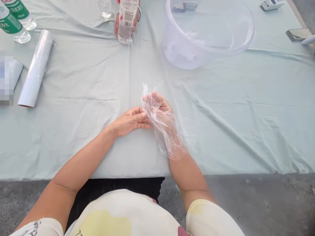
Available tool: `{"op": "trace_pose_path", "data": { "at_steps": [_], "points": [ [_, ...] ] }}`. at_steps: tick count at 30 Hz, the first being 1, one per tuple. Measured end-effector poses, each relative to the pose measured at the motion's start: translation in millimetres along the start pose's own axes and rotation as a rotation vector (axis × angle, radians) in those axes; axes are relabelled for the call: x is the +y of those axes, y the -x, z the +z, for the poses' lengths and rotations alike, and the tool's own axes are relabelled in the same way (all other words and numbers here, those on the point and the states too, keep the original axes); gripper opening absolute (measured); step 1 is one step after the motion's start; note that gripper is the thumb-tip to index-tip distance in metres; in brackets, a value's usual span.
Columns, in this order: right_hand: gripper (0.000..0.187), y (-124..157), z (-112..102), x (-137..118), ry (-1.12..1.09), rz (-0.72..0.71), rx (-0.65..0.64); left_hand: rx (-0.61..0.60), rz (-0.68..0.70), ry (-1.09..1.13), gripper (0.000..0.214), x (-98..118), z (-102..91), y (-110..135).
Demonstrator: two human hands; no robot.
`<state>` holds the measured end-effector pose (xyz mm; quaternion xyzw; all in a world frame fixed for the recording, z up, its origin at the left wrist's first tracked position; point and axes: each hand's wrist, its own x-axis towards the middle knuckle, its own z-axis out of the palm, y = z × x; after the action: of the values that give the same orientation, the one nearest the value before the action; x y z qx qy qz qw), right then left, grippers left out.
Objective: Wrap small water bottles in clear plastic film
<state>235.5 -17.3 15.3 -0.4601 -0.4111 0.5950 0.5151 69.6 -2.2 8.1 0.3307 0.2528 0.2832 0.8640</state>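
Note:
A crumpled piece of clear plastic film (159, 121) hangs over my right hand and trails down to its wrist. With the tips of its thumb and fingers, my left hand (130, 121) pinches the film's left edge. My right hand (163, 108) is curled round the film's upper part, its fingers partly seen through the plastic. Both hands are close together above the tablecloth (98, 111), near the table's front edge. Whether the film is a loose sheet or a thin bag or glove, I cannot tell.
A roll of clear wrap (36, 70) lies at left, beside green-labelled water bottles (12, 24). Another person's hand (136, 24) holds a clear container of water (126, 28). A large translucent tub (182, 54) stands at back right; a phone-like object (297, 34) lies farther right.

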Motion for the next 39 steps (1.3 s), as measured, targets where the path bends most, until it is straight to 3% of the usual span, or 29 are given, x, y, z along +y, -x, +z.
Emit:
{"op": "trace_pose_path", "data": {
  "at_steps": [3, 6, 11, 14, 17, 20, 23, 28, 32, 34, 37, 39],
  "points": [
    [0.047, 2.9, 0.2, -4.4, -0.153, 0.046, -0.031, 0.08, 0.084, 0.023, 0.031, 0.9, 1.3, 4.2],
    [0.047, 0.5, -8.9, -12.9, -0.245, 0.103, -0.047, 0.249, 0.153, 0.02, 0.03, 6.5, 2.5, 10.8],
    [0.103, -1.3, -28.0, -23.6, -0.151, 0.247, -0.183, 0.519, 0.265, -0.294, 0.031, 19.3, 5.7, 23.1],
    [0.112, 3.9, -26.1, -25.8, 0.018, 0.272, -0.271, 0.644, 0.289, -0.501, 0.023, 25.6, 7.8, 29.5],
    [0.103, 8.1, -19.1, -26.3, 0.174, 0.22, -0.253, 0.723, 0.304, -0.58, 0.017, 32.0, 7.0, 34.1],
    [0.083, 6.5, -18.8, -27.1, 0.217, 0.145, -0.106, 0.792, 0.374, -0.552, 0.015, 40.8, -1.2, 37.3],
    [0.078, 2.3, -27.7, -29.2, 0.217, 0.166, -0.009, 0.896, 0.412, -0.443, 0.016, 52.1, -18.0, 40.8],
    [0.071, 3.5, -40.5, -36.2, 0.337, 0.277, -0.037, 1.061, 0.341, -0.378, 0.017, 66.5, -48.4, 47.5],
    [0.06, 8.7, -44.9, -45.6, 0.505, 0.368, -0.099, 1.136, 0.393, -0.359, 0.018, 69.9, -53.3, 49.8],
    [0.044, 10.9, -46.5, -49.2, 0.609, 0.312, 0.046, 1.144, 0.402, -0.391, 0.018, 69.0, -48.2, 49.5],
    [0.024, 14.9, -40.3, -50.7, 0.656, -0.027, 0.424, 1.092, 0.345, -0.462, 0.018, 65.5, -36.8, 47.7],
    [0.018, 17.5, -26.0, -48.5, 0.66, -0.288, 0.437, 1.044, 0.294, -0.474, 0.018, 62.8, -30.8, 46.1]
  ]
}}
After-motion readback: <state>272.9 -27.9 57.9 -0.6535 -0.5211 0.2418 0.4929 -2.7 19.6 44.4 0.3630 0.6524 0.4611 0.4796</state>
